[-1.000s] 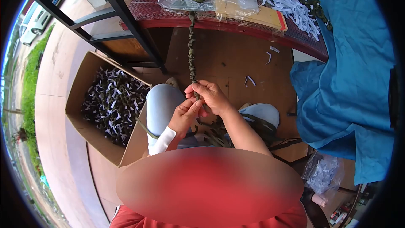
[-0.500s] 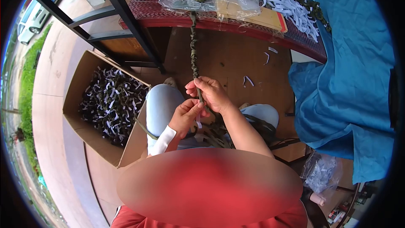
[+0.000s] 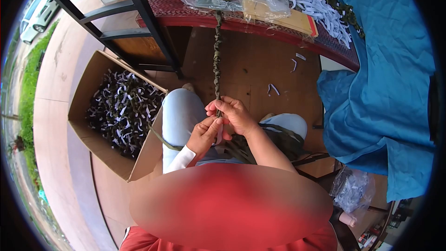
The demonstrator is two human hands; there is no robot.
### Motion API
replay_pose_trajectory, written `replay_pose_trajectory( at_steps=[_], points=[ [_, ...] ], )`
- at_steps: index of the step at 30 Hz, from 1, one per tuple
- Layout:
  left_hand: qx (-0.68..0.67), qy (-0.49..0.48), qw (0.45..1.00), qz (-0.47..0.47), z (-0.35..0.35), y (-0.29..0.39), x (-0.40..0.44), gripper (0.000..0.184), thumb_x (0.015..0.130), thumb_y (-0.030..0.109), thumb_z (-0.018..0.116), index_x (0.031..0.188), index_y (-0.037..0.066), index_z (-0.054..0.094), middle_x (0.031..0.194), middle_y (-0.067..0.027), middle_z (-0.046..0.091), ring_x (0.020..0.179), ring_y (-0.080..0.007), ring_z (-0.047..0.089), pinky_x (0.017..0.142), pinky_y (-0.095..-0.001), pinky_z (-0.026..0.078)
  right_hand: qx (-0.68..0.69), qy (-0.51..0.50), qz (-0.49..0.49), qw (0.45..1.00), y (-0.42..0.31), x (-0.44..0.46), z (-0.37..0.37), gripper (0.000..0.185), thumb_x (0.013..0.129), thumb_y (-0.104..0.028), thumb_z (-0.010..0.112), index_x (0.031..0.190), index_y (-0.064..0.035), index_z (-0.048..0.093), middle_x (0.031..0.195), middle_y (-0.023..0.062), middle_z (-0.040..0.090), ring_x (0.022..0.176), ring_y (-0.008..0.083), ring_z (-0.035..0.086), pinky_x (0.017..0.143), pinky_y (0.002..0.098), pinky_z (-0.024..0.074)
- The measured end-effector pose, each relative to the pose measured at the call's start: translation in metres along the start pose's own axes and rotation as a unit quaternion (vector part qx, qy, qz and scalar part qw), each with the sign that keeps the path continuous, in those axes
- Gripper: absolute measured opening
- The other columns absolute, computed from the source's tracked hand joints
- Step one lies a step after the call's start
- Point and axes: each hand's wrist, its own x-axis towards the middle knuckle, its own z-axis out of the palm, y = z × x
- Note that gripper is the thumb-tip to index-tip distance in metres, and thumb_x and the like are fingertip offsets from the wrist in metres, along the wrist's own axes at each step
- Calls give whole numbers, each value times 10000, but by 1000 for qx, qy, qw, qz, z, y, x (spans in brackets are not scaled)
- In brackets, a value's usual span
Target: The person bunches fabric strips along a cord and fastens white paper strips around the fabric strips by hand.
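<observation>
A dark green knotted fabric cord [image 3: 217, 60] hangs from the table's edge and runs down to my two hands. My right hand [image 3: 233, 113] pinches the cord's lower part between thumb and fingers. Just below and to the left, my left hand [image 3: 204, 132] is closed at the cord's lower end, with a white strip [image 3: 219, 135] showing beside its fingers. A long green fabric strip [image 3: 162, 140] trails left from near my left hand across my knee. More dark green strips [image 3: 278, 140] lie in my lap, partly behind my right forearm.
At left stands a cardboard box [image 3: 86, 142] full of green pieces with white strips. The red table [image 3: 167, 11] ahead bears a clear plastic bag [image 3: 197, 0], cardboard [image 3: 278, 16] and white strips [image 3: 325, 14]. Blue cloth [image 3: 367, 107] hangs at right; a black metal frame [image 3: 151, 23] stands left.
Both hands have moved slightly down, with the cord stretched longer between them and the table. The hands are closer together now. The view has shifted a little.
</observation>
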Motion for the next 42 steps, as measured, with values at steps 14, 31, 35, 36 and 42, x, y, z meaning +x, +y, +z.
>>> replay_pose_trajectory(
  at_steps=[14,31,35,36,42],
  points=[
    [125,-3,991,53,-2,1,23,262,948,258,496,895,12,567,717,-44,603,685,-129,609,684,-258,481,6,43,-50,998,-23,38,-5,236,890,-263,578,886,-27,591,868,68,613,801,149,600,740,279,476],
    [32,-2,999,-17,-1,-9,-37,301,950,275,483,1025,5,591,725,-77,626,716,-186,632,705,-293,503,65,-28,13,997,10,-2,13,281,909,-295,552,902,-19,603,892,80,613,817,159,600,694,267,493],
    [-27,10,1000,-8,-9,-13,-32,288,951,256,479,1044,4,585,678,-68,595,687,-194,632,666,-299,503,80,-21,15,996,9,-19,19,253,914,-269,544,902,-23,606,875,82,615,805,164,603,651,257,506],
    [-22,11,1000,-19,-10,-16,-37,280,949,245,484,1044,2,586,676,-63,593,678,-185,623,666,-298,502,77,-23,7,997,10,-18,16,250,913,-266,546,903,-23,607,877,82,615,802,165,604,662,263,508],
    [85,12,996,-22,-18,-26,-96,272,952,219,484,1035,-17,591,698,-39,604,693,-124,596,703,-266,484,77,0,-40,996,9,-20,6,243,904,-256,560,892,-20,616,848,85,631,771,172,610,747,308,499]
  ],
)
